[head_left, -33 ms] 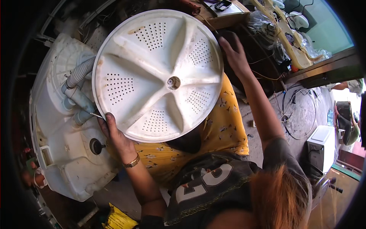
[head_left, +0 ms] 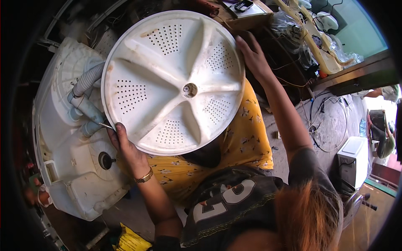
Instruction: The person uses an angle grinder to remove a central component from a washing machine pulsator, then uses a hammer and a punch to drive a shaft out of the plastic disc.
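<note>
Holding the white disc [head_left: 173, 75] over the lap, and here are the hands at work: the left hand [head_left: 129, 148] has its thumb over the lower left rim, grasping it, while the right hand [head_left: 256, 60] lies against the upper right rim; whether its fingers close behind, I can't tell. A thin metal rod [head_left: 104, 125] pokes out beside the left thumb. On the disc, 5 ridges run out from 1 central socket [head_left: 189, 90], with 5 patches of small holes between them. Just below, yellow patterned trousers [head_left: 247, 138].

Over to the left, a big off-white tub [head_left: 54, 117] with 1 dark round fitting [head_left: 106, 160] in its wall; the disc's rim overlaps a grey ribbed hose [head_left: 87, 79] there, so that side is crowded. Down at the lower edge, a yellow packet [head_left: 132, 239], contents hidden.

The right side has more room: grey floor [head_left: 293, 138] beyond the forearm, though looped cables [head_left: 320, 144] cross it. Up top, a desk [head_left: 228, 17] edge comes close above the disc, carrying a black item [head_left: 243, 6]. Farther right, clear plastic [head_left: 289, 23] bunches against a cream frame [head_left: 324, 58], and a white box [head_left: 354, 157], closed on top, stands past the cables.
</note>
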`<state>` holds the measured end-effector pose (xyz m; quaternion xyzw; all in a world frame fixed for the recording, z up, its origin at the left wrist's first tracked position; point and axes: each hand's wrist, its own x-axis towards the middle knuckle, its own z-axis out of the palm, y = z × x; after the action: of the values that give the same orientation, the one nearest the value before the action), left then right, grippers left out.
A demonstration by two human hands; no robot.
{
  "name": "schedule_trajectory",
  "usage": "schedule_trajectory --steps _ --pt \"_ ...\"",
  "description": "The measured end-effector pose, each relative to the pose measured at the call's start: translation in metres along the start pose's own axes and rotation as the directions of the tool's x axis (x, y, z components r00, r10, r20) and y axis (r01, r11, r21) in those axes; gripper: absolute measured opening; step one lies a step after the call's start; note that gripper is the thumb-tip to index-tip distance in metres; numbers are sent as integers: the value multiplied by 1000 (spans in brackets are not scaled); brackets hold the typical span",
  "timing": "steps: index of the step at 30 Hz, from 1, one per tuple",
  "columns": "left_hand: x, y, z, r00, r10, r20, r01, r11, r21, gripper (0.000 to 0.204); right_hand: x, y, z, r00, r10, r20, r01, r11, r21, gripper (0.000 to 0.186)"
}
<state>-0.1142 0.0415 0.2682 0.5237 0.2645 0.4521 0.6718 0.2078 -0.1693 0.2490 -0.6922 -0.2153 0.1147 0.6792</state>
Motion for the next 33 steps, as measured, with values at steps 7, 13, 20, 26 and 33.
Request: schedule_trajectory --steps 7,13,20,26,33 --pt "11 1 -1 999 38 20 -38 999 13 62 31 -26 21 956 -82 283 111 990 -89 62" --pt "36 7 -24 977 76 198 -122 965 232 46 14 -10 28 985 -35 170 56 991 -120 74" --pt "8 7 -33 641 351 683 -765 369 528 36 -30 50 6 1000 -9 -3 9 855 519 53" --pt "-51 20 0 81 318 945 -995 -30 95 28 -75 52 0 891 382 248 -412 445 795 72" --pt "-64 52 -6 -36 274 961 -992 -124 -2 20 -97 58 -10 873 195 446 -478 171 861 71"
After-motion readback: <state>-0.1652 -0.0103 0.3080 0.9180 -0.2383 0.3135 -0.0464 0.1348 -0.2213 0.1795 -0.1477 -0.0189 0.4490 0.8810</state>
